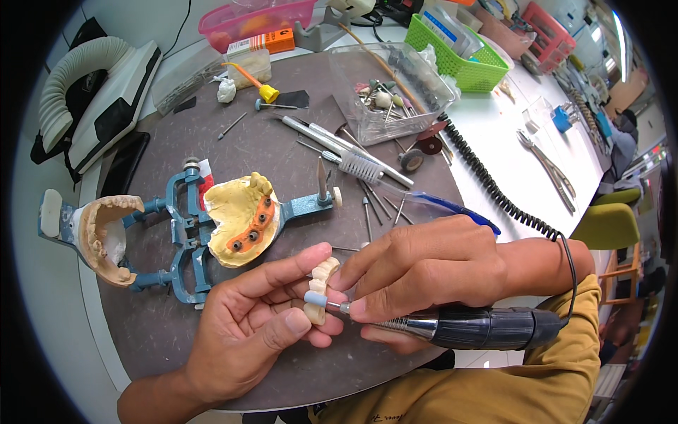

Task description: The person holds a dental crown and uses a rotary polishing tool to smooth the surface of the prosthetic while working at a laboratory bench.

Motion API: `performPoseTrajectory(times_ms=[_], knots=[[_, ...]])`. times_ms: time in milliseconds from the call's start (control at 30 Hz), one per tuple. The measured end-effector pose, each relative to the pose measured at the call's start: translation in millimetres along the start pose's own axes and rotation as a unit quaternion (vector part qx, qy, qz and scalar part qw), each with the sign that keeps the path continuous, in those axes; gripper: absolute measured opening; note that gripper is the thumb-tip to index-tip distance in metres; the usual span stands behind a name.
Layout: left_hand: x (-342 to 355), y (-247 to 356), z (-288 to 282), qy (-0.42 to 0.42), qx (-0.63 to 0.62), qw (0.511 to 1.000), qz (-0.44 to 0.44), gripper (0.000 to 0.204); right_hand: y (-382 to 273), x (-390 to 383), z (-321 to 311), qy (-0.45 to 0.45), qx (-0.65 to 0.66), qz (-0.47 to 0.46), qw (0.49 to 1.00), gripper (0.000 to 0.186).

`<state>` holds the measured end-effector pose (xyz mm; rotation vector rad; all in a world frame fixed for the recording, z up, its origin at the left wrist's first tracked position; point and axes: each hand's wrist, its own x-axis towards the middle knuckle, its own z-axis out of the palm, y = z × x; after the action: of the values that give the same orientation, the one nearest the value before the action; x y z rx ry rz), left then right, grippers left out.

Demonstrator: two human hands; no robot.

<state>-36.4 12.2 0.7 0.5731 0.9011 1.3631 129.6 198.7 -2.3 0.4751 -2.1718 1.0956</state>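
Note:
My left hand (251, 328) holds a cream-coloured dental bridge (324, 271) between its fingers. My right hand (417, 272) grips a black and silver rotary handpiece (484, 328), whose pale blue cylindrical tip (315, 298) rests against the bridge, with my right fingertips close beside it. Just beyond the hands, a blue metal articulator (180, 275) carries a yellow dental model (229, 205) with an orange strip and several metal implant posts, and a beige model (95, 237) on its left. Loose burs (367, 219) and metal instruments (346, 148) lie behind my right hand.
A clear box of burs (385, 120), a green basket (455, 60), a pink container (258, 18) and a white suction unit (106, 127) stand toward the back. The handpiece's coiled cord (494, 184) crosses the white desk beside pliers (547, 173) and blue-framed glasses (452, 208).

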Motion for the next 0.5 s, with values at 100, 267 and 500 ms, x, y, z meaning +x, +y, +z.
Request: performPoseTrajectory(times_ms=[100,267,500], knots=[[-0.2,-0.1,0.5,0.003,-0.001,1.000,0.000,0.057,-0.5,0.4,1.6,0.009,0.008,0.001,1.000,0.025],[-0.4,0.9,0.8,-0.002,-0.001,1.000,-0.001,0.057,-2.8,0.6,1.1,0.008,0.006,0.012,1.000,0.024],[-0.4,0.3,0.3,0.005,-0.002,1.000,-0.001,0.057,-2.9,0.0,0.8,0.003,-0.002,0.022,1.000,0.025]])
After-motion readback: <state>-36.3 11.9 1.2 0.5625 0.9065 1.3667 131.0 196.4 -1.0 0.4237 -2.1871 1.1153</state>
